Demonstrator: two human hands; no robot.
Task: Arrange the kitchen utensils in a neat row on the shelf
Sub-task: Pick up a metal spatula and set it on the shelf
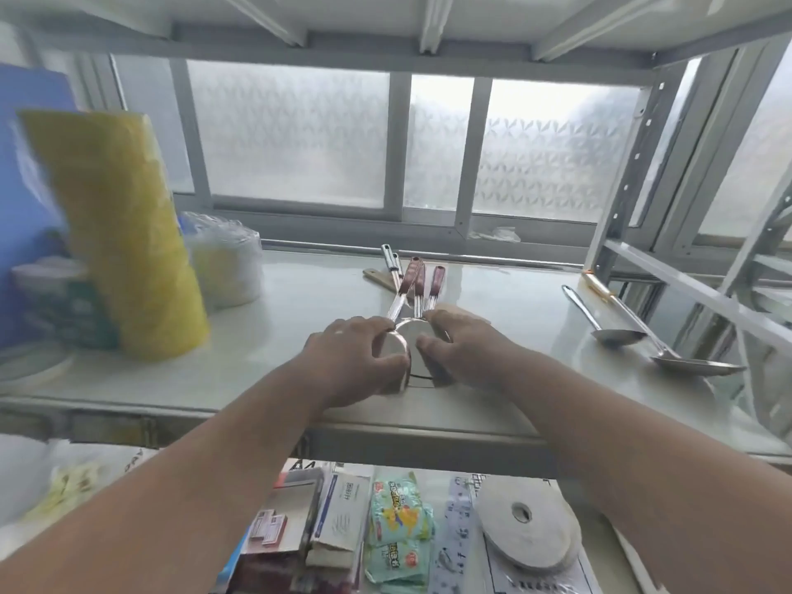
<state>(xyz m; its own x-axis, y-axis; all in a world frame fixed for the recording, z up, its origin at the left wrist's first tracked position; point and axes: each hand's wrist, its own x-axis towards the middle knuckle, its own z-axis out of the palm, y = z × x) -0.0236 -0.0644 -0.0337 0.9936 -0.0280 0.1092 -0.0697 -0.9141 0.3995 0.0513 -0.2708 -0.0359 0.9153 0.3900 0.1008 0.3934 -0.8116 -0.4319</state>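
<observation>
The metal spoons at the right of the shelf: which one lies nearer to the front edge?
The larger spoon, the rightmost one. Its bowl lies closest to the front edge, while the smaller spoon lies to its left and further back.

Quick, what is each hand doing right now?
Left hand: fingers curled around the ladle bowls, holding them.
Right hand: fingers also curled on the ladle bowls.

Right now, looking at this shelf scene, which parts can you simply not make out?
Head view only:
- Heads of the bunched steel utensils with reddish-brown handles: mostly covered by the left hand and right hand.
- Pale wooden handle: its rest lies behind that bunch.
- Tall yellow plastic-wrapped roll: motion-blurred, contents unreadable.
- Print on the green packets below: too small.
</observation>
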